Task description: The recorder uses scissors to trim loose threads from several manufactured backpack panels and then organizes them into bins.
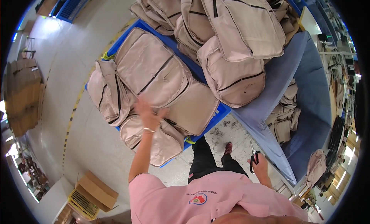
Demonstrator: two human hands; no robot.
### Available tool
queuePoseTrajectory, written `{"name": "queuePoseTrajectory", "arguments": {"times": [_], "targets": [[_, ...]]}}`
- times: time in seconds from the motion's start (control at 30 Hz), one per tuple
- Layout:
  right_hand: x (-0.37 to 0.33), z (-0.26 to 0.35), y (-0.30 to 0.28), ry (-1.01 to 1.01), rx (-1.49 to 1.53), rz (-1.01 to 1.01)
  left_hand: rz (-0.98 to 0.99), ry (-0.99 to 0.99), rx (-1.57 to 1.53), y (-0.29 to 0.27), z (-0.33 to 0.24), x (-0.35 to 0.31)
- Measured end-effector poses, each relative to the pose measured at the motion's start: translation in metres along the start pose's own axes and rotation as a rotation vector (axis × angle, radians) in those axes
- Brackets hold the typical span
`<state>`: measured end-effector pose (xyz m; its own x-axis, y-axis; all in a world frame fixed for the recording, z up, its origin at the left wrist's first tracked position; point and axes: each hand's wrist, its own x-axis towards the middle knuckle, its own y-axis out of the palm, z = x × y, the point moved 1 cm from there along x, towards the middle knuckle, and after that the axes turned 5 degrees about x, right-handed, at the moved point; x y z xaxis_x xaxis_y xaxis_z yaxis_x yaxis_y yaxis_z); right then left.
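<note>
My left hand [148, 115] reaches over a pile of beige backpacks, its fingers spread and slightly blurred, with nothing seen in them. It is at the lower edge of a large backpack [144, 62] with dark zippers; whether it touches the fabric I cannot tell. Below the wrist lies a smaller beige bag [163, 145], and another bag [106, 89] leans at the left. A flat beige panel [194, 108] lies to the right. Down by my right side, my right hand [262, 167] is closed around black-handled scissors [252, 163], blades pointing away from me.
The bags rest on a blue plastic base [221, 114]. More backpacks [243, 27] are heaped beyond. At the right, a blue-grey fabric-sided bin [266, 96] holds beige pieces [283, 120]. Stacked cardboard [23, 96] stands far left, and an open carton [96, 191] lower left.
</note>
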<state>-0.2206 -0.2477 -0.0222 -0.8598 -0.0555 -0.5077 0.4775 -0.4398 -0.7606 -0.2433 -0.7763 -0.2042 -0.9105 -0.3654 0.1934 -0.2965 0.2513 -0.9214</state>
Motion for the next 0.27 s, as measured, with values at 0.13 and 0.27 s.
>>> {"name": "queuePoseTrajectory", "arguments": {"times": [0.13,0.27], "targets": [[0.002,0.009,0.011,-0.014,0.037,0.023,0.258,-0.163,0.032,0.059,-0.031,0.016],[0.001,0.01,0.009,0.071,0.017,0.02,0.34,-0.313,0.28,0.106,-0.004,0.08]]}}
